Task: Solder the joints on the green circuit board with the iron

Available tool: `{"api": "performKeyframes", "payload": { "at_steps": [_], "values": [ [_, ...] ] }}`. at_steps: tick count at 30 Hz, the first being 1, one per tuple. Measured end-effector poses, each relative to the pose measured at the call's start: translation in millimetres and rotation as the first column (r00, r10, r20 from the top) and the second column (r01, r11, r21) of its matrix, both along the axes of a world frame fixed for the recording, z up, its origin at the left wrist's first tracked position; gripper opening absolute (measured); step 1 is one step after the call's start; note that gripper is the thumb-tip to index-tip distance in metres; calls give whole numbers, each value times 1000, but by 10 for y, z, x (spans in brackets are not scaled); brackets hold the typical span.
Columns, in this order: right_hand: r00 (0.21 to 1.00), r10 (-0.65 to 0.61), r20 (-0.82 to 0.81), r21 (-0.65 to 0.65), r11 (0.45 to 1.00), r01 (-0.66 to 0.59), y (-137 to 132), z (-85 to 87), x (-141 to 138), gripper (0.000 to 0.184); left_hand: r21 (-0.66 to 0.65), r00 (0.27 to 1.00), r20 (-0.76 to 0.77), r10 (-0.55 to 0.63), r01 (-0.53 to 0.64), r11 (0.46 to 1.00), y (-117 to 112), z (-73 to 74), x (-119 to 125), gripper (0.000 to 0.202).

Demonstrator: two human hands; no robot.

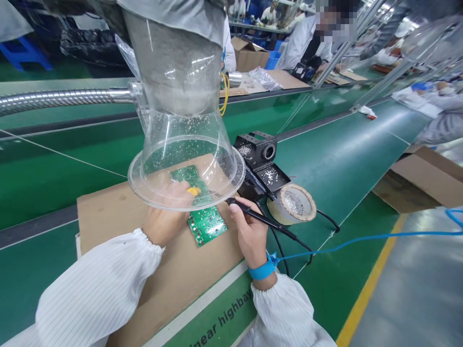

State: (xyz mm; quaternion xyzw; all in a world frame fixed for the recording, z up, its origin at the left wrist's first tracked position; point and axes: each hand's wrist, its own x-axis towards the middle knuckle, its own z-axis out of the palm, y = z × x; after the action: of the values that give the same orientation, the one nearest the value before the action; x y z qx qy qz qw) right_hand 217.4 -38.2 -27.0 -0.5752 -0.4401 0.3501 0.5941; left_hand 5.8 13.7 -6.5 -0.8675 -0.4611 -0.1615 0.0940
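My right hand, with a blue wrist strap, grips a black soldering iron. The iron points left toward the green circuit board, which lies on a cardboard sheet. Over the board's left edge, my left hand is closed, with something small and yellow at its fingertips. Whether that yellow piece is held or worn on a finger, I cannot tell. A clear fume extraction hood hangs above the board and partly covers my left hand from view.
A black soldering iron stand with solder beads stands right of the board, beside a round pot. A metal flexible arm comes in from the left. Blue cord trails right. Cardboard boxes and other people are farther off.
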Motion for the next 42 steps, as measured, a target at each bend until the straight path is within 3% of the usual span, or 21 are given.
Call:
{"api": "performKeyframes", "payload": {
  "at_steps": [12, 19, 24, 27, 29, 31, 33, 38, 40, 42],
  "values": [
    [999, 20, 31, -18, 1000, -20, -12, -3, 0, 25, 37, 998, -50, 26, -25, 999, 15, -2, 75, 28],
    [998, 24, 59, -25, 999, -23, -24, 0, -2, 27, 63, 998, -51, 41, -38, 997, -56, 170, 62, 29],
    [999, -20, -33, -49, 999, 18, -33, 21, 2, 34, 124, 971, 31, 235, -237, 964, -415, 282, -318, 29],
    [996, -47, -77, -57, 997, 43, -28, 40, 8, 39, 6, 888, -29, 459, -459, 888, -726, 308, -631, 43],
    [993, -63, -99, -61, 996, 58, -26, 43, 13, 43, -170, 837, -7, 547, -540, 824, -910, 314, -779, 49],
    [990, -86, -111, -67, 995, 79, -34, 44, 25, 46, -378, 830, 104, 548, -476, 794, -1048, 309, -842, 53],
    [985, -99, -139, -79, 993, 88, -64, 59, 56, 48, -498, 823, 246, 513, -347, 795, -1145, 285, -818, 57],
    [921, -102, -376, -198, 980, 28, -288, 232, 293, 55, -428, 857, 388, 340, -159, 890, -1418, 115, -518, 55],
    [900, -184, -394, -227, 969, 99, -416, 332, 478, 52, -435, 881, 386, 273, -87, 896, -1589, 11, -353, 51],
    [875, -302, -379, -258, 942, 214, -521, 418, 717, 50, -499, 897, 388, 211, 12, 867, -1766, -95, -191, 46]
  ]
}}
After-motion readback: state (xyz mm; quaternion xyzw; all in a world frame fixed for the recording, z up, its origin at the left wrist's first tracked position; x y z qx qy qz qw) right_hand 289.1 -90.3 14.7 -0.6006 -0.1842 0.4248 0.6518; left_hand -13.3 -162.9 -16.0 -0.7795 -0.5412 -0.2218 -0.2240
